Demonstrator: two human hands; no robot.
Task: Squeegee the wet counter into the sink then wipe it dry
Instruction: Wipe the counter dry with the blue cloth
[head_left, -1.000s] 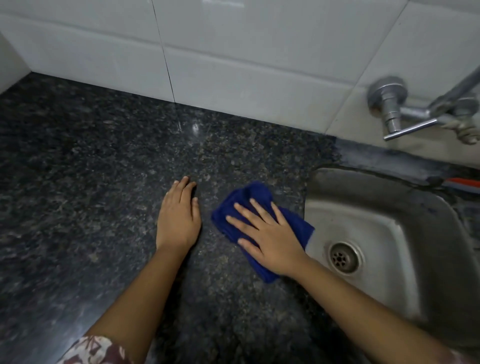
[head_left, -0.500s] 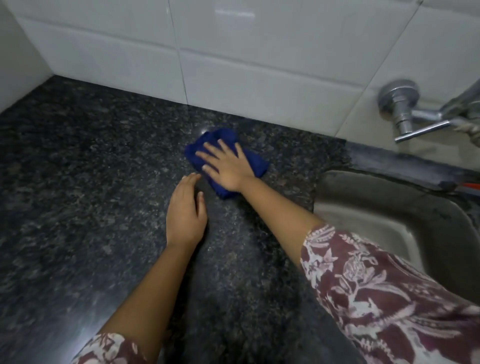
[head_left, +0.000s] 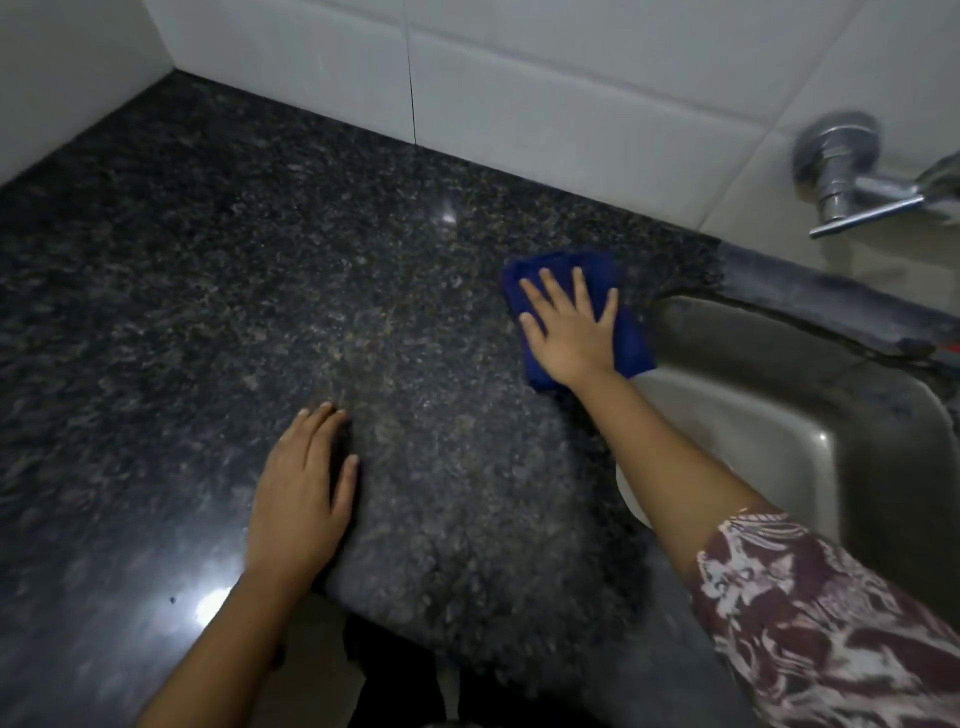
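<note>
A folded dark blue cloth (head_left: 631, 338) lies on the black speckled granite counter (head_left: 260, 270), right beside the left rim of the steel sink (head_left: 841, 415). My right hand (head_left: 569, 327) presses flat on the cloth with fingers spread, covering its middle. My left hand (head_left: 304, 493) rests palm down on the counter near its front edge, fingers together, holding nothing. No squeegee is in view.
White tiled wall (head_left: 519, 78) runs along the back and left of the counter. A chrome tap (head_left: 852, 182) juts from the wall above the sink. The counter's front edge (head_left: 415, 639) drops to the floor below my arms.
My right hand has slid the cloth from the back middle of the counter rightward to the sink's edge. My left hand has stayed planted on the counter.
</note>
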